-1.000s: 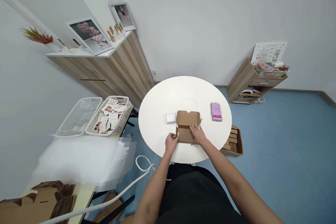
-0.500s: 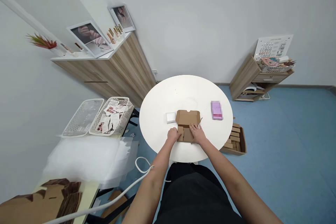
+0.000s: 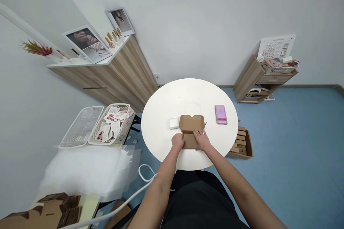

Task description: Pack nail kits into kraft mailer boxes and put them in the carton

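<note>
A person's two bare hands work at a cardboard mailer box on a round white table, seen from above.

The room comes first: a wood-veneer cabinet [image 3: 129, 75] along the wall holding framed hand photographs [image 3: 86, 44], white plastic baskets [image 3: 111, 124] of printed cards to the left, and a crate of brown cardboard pieces [image 3: 241, 143] on the blue floor just beside the table. On the table [image 3: 161, 114], the cardboard mailer box [image 3: 191, 123] sits near the person's edge, lid raised away from them — between a small white packet [image 3: 174, 123] and a blurred pink package [image 3: 221, 114]. The right hand [image 3: 202, 140] lies open, flat on the box's front; the left hand [image 3: 177, 141] is curled at its left edge — grip hard to tell.
</note>
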`<state>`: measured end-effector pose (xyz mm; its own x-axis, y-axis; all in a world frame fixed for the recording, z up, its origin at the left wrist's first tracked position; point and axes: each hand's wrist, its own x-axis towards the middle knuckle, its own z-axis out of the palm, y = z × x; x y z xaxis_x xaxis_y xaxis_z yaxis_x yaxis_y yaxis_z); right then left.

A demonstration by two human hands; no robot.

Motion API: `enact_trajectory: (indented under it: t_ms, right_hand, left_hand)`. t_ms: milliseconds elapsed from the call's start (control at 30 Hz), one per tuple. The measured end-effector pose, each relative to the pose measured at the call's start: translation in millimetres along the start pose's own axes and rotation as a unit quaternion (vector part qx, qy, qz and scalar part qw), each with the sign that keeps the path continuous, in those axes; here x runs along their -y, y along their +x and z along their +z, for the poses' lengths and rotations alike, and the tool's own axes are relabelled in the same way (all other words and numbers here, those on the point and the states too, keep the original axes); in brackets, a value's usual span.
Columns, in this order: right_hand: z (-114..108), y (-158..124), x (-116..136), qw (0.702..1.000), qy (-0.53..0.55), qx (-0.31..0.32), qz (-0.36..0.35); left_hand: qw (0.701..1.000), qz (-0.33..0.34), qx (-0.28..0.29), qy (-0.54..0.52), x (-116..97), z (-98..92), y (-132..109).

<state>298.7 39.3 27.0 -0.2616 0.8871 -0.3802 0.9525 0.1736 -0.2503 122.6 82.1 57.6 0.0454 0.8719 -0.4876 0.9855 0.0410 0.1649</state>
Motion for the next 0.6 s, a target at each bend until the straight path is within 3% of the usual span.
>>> enact_trajectory:
  t_ms: [200, 333, 467, 533, 600]
  right_hand:
    - [-2.1, 2.0, -2.9, 1.0, 0.01, -0.01, 0.008]
    - [-11.7, 10.5, -8.3, 1.0, 0.008, 0.001, 0.029]
    - [-23.2, 22.6, -13.1, 0.999, 0.002, 0.006, 0.037]
    - [-27.3, 28.8, -15.3, 0.999, -0.001, 0.006, 0.036]
    - [-29.8, 34.5, -17.2, 0.999, -0.002, 0.006, 0.036]
  left_hand:
    - [0.999, 0.014, -0.036, -0.024, 2.4, 11.7, 1.5]
    - [0.996, 0.048, -0.051, -0.058, 10.2, 6.6, 9.3]
    - [0.975, 0.085, -0.162, -0.123, 31.6, -15.8, 31.3]
    - [0.969, 0.03, -0.193, -0.15, 43.3, -29.2, 47.5]
    - [0.968, -0.066, -0.17, -0.174, 52.6, -39.7, 64.5]
